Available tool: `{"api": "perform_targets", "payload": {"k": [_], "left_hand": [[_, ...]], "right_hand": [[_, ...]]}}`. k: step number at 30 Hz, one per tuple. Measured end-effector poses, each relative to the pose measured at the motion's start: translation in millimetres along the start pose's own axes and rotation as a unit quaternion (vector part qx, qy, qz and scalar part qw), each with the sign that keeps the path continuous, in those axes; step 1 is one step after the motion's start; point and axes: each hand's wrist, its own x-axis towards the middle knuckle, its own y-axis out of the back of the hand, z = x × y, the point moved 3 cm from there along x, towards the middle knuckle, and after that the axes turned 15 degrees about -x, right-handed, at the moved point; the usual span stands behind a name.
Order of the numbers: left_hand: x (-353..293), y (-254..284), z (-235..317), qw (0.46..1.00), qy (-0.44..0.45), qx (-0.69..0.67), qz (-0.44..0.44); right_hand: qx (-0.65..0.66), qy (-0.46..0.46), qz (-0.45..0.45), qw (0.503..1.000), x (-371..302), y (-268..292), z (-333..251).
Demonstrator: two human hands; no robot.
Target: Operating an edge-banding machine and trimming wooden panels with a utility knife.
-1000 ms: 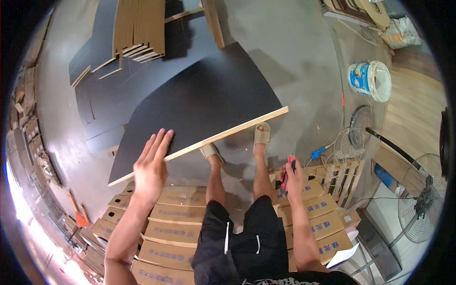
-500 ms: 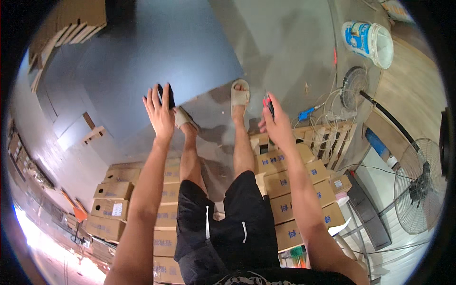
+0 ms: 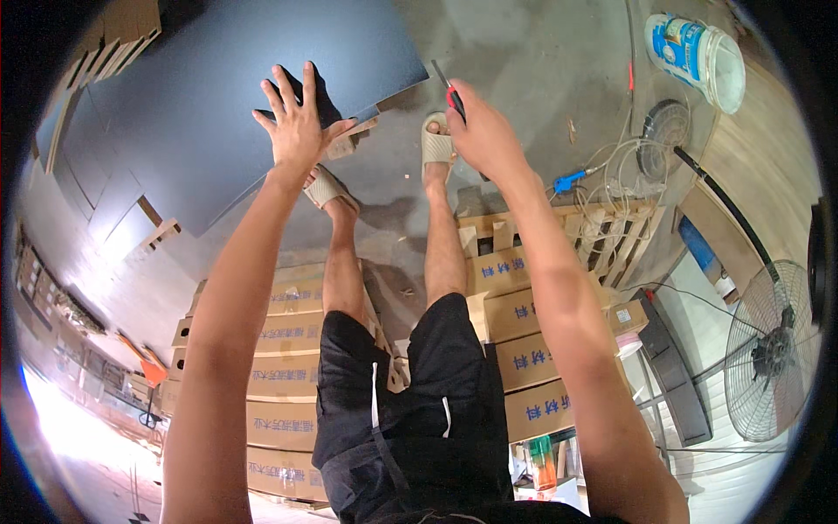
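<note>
Head view: the left hand [image 3: 297,131] is spread, fingers released, flat on the dark panel [image 3: 218,96] lying ahead-left on the floor. The right hand [image 3: 484,135], clenched on a red-handled tool [image 3: 447,92], hovers right of the panel's corner.

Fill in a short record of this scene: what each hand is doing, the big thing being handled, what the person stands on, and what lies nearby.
left hand: open, fingers spread, flat against the dark panel
right hand: closed on a red-and-black tool
panel: large, dark, near the feet
standing on: stacked cartons
nearby: bucket, fan, pallet, cables
</note>
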Motion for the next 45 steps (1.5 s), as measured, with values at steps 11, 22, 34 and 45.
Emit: {"api": "perform_targets", "payload": {"k": [11,22,34,45], "left_hand": [[4.7,-3.7,2.8,1.000,0.001,-0.004,0.000],[5.9,-10.8,-2.2,1.000,0.002,-0.011,-0.016],[5.9,-9.8,-6.4,1.000,-0.003,-0.025,-0.006],[3.7,-1.9,3.6,0.999,0.015,-0.020,-0.033]], "right_hand": [[-0.007,-0.005,-0.023,1.000,20.2,-13.3,6.9],[-0.019,-0.021,-0.042,0.999,24.9,-19.1,-3.8],[-0.026,0.000,-0.010,1.000,28.2,-32.5,2.1],[-0.005,-0.096,-0.025,0.995,-14.4,-96.9,45.8]]}}
